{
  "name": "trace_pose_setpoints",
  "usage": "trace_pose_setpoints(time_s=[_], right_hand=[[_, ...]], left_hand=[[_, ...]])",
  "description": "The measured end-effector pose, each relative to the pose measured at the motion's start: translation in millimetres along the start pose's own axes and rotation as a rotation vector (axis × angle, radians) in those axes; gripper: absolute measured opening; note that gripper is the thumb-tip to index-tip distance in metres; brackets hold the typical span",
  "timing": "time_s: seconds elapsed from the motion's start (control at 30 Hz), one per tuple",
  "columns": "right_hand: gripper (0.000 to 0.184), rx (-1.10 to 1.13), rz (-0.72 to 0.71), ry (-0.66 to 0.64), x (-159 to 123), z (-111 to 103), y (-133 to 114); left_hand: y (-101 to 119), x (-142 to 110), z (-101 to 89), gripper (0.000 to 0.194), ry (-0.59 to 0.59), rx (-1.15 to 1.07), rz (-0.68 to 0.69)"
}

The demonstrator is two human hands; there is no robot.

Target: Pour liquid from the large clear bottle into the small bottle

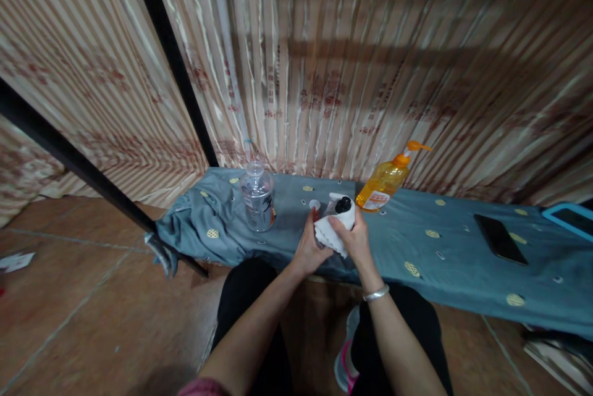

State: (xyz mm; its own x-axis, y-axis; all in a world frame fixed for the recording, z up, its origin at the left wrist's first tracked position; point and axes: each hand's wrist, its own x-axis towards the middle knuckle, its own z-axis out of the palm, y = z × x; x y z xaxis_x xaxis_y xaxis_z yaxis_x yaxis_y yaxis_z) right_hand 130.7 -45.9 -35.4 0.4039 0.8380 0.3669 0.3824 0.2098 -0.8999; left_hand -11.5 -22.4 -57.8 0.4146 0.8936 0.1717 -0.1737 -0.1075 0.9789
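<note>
My left hand (308, 251) and my right hand (356, 238) meet in front of me, just above the bench's near side. Both are closed around a folded white cloth (330, 236). The cloth is wrapped about a small clear container with a shiny black top (343, 204); its lower part is hidden by cloth and fingers. A small whitish round disc (314, 204), perhaps a cap, shows just beyond my left fingertips. To the left stands a clear plastic bottle (257, 201) with a label. Right of my hands is a pump bottle of orange liquid (384, 183).
A teal patterned sheet (398, 248) covers the long low bench. On its right lie a dark phone (500, 238) and a blue-framed object (569, 218). A black pole (171, 53) rises at the left before a striped curtain (324, 75). My knees sit against the near edge.
</note>
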Motion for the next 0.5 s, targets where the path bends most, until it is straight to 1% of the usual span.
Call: trace_pose_setpoints(time_s=[0.07, 0.17, 0.23, 0.27, 0.37, 0.5], right_hand=[[0.036, 0.036, 0.01, -0.028, -1, -1, 4], [0.039, 0.081, 0.028, -0.06, -4, -1, 11], [0.041, 0.098, 0.044, -0.076, -6, 0, 18], [0.041, 0.1, 0.054, -0.086, -8, 1, 22], [0.04, 0.084, 0.098, -0.124, -15, 7, 38], [0.037, 0.023, 0.16, -0.166, -28, 19, 59]], left_hand=[[0, 0, -6.0, 0.112, 0.032, -0.07, -0.023], [0, 3, -11.3, 0.087, 0.086, -0.236, -0.047], [1, 6, -10.9, 0.075, 0.115, -0.3, -0.066], [3, 7, -9.5, 0.071, 0.124, -0.317, -0.073], [11, 8, -2.8, 0.069, 0.129, -0.334, -0.07], [22, 11, 2.7, 0.063, 0.134, -0.231, -0.055]])
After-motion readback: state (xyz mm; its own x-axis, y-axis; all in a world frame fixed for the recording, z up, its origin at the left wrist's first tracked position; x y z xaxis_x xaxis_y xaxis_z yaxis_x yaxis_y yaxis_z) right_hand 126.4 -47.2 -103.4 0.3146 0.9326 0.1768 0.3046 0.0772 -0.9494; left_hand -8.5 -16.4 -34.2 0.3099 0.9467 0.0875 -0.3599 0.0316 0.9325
